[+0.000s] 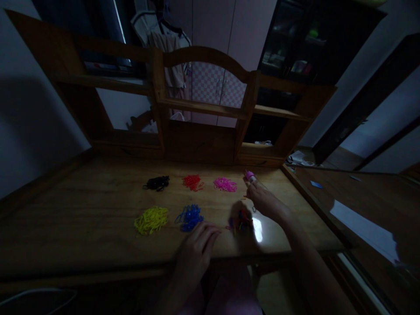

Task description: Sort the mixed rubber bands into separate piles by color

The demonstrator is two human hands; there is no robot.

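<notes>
Small heaps of coloured bands lie sorted on a wooden desk (82, 205): black (156, 183), red (193, 182) and pink (225, 184) in the back row, yellow (151, 219) and blue (189, 216) in the front row. A mixed-colour heap (241, 221) sits to the right of the blue one. My left hand (197, 247) rests near the desk's front edge, fingers stretched toward the mixed heap. My right hand (264, 199) is lifted behind that heap with fingers pinched; whatever it holds is too small to make out. A small pink-capped object (249, 175) stands just beyond it.
The room is dim. A wooden hutch with shelves (203, 107) rises along the desk's back edge. A second dark surface (361, 205) adjoins on the right, with papers at its far corner (299, 158). A white cable (33, 295) lies at the lower left.
</notes>
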